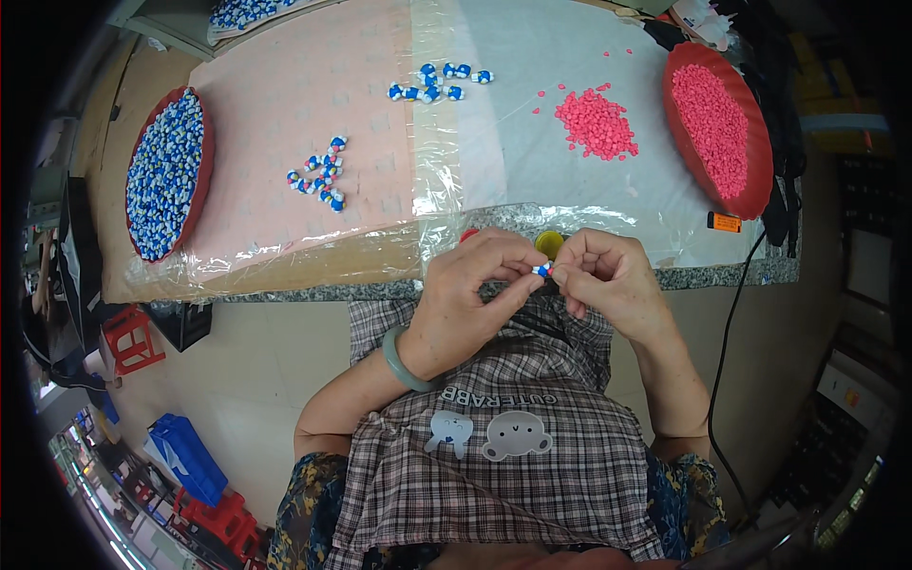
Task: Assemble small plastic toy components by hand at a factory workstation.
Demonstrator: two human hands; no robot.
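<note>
Both forearms come up from 6 o'clock, wrists bent inward, fingertips meeting just short of the table edge. Left hand, green bangle at its wrist, holds a small blue-and-white piece between thumb and index finger. Right hand pinches narrow on that piece's right end, other fingers curled; a pink spot shows there, cannot tell if it is a separate bit. Directions from the hands: red tray toward 9:30, full of blue-and-white pieces; second red tray at 2 o'clock, full of pink bits. Yellow round container sits at 12, just behind the fingertips, partly covered by them, contents unclear. Loose pink pile near 1 o'clock; loose blue-and-white cluster at 11; another cluster, with pink on it, at 10. Orange-and-black item between 2 and 3. Left fingers mostly block a red object at 10. Black cable hangs at 4 o'clock; red stool between 8 and 9. Plaid apron fills 6.
</note>
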